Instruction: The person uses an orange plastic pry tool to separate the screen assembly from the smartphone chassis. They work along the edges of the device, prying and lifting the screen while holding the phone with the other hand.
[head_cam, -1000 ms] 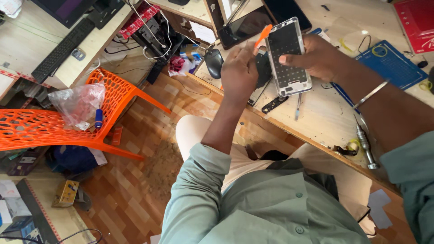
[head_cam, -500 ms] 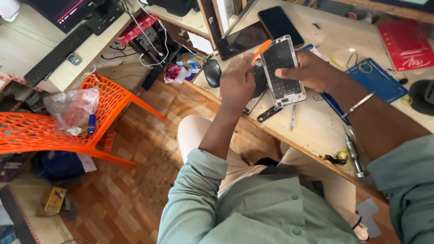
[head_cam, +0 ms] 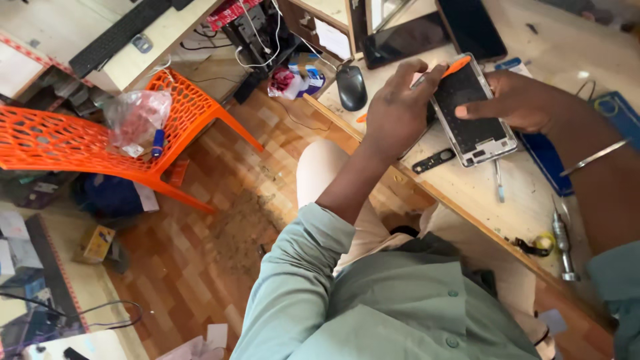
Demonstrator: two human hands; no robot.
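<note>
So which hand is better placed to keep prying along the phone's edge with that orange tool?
Left, most likely. The left hand already pinches the orange pry tool at the top edge of the phone, while the right hand is occupied gripping its side.

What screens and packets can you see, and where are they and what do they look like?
Phone: held over the desk in the right hand, white frame, dark middle.
Dark tablet: lying flat behind the phone, black rectangle.
Second dark slab: beside it, black rectangle.
Plastic bag: on the orange chair, clear, crumpled, reddish inside.
Small box: on the floor, yellow.
</note>
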